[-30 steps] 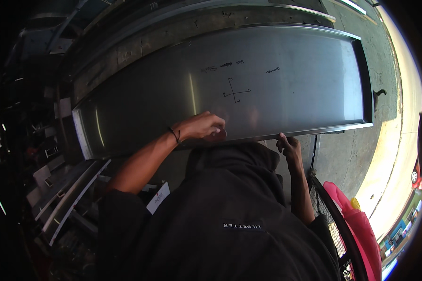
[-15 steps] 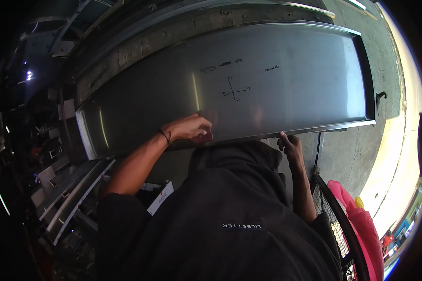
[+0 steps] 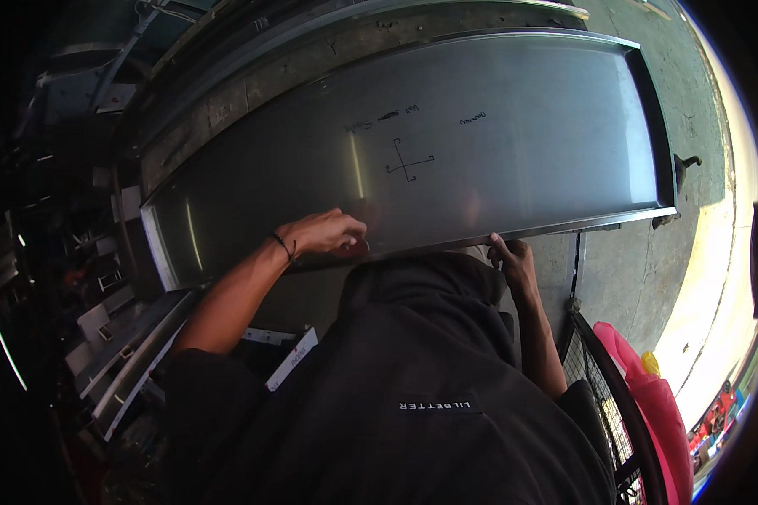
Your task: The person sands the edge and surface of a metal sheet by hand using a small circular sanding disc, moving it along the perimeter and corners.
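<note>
As the metal tray (image 3: pixel 556 143) lies crosswise before the person, the left hand (image 3: pixel 322 233) curls nearly closed at its near side, anything held being unclear; the right hand (image 3: pixel 512 257), half curled, touches the near rim with its thumb. Since a second ago, the left has moved leftward along the tray.

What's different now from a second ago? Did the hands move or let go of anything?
The left hand moved left along the near side of the long metal tray, farther from the black line drawing. I can't see anything being picked up or let go. The right hand stayed with its thumb at the near rim, and the drawing looks the same.
</note>
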